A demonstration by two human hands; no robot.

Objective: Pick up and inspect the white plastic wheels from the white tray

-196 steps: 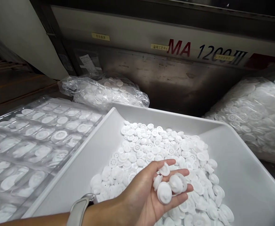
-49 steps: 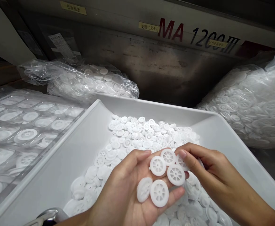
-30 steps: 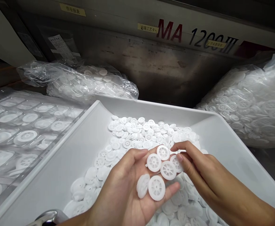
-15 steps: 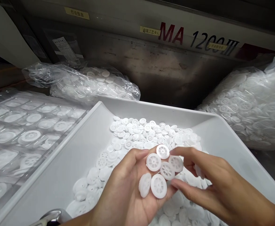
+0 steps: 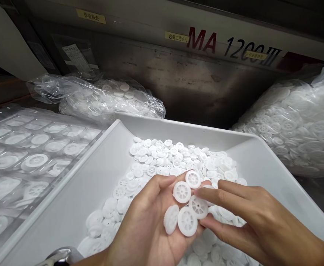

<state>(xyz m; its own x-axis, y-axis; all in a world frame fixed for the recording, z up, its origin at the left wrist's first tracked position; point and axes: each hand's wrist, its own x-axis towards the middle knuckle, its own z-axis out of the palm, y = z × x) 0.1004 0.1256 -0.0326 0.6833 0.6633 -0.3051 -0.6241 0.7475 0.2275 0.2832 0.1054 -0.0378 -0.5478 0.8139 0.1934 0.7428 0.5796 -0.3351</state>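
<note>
Your left hand (image 5: 150, 229) cupped above the white bin (image 5: 75, 199), fingers loosely spread under five white wheels (image 5: 187, 221) — your right hand (image 5: 250, 221) pinches one at the heap's edge. Tilt that palm or nudge a neighbour and, I'd say, they slide off into the bin's pile (image 5: 173, 159).

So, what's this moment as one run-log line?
left hand: palm up, holding white wheels | right hand: fingers touching one wheel | underneath: white tray of wheels

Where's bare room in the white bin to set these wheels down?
The white bin is bare between its left wall and the wheel pile, and in its far right corner. Crowded: the middle, under the left hand and right hand.
</note>
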